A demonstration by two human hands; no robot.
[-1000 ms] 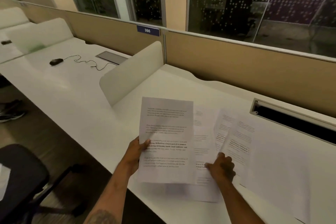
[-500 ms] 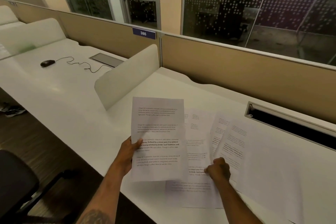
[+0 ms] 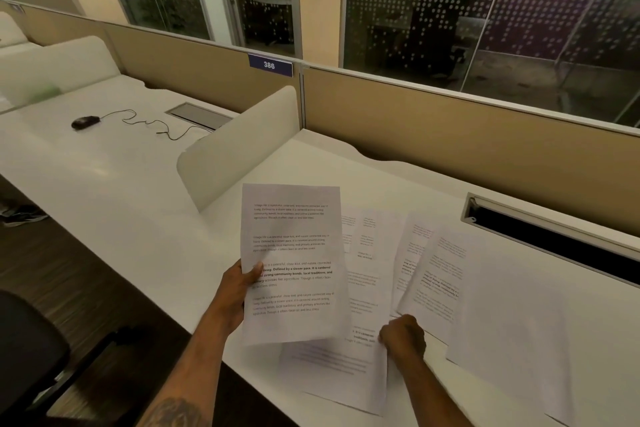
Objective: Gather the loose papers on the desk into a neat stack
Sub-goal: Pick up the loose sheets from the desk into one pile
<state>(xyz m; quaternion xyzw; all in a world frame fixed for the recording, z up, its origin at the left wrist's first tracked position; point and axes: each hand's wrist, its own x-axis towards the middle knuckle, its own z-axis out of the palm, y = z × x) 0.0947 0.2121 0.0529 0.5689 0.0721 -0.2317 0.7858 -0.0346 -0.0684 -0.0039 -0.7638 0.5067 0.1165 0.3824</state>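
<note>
A black mouse (image 3: 85, 122) lies on the neighbouring surface (image 3: 86, 166), its cord trailing right. A "386" plate (image 3: 269, 65) tops the tan partition (image 3: 450, 135).

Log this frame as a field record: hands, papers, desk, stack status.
left hand: grips a printed sheet by its left edge, lifted off the desk
right hand: closed on the edge of a sheet lying flat
loose papers: several fanned and overlapping on the white desk, right of the held sheet
other items: wired mouse on the neighbouring desk; label 386 on the partition
stack status: not yet gathered
</note>
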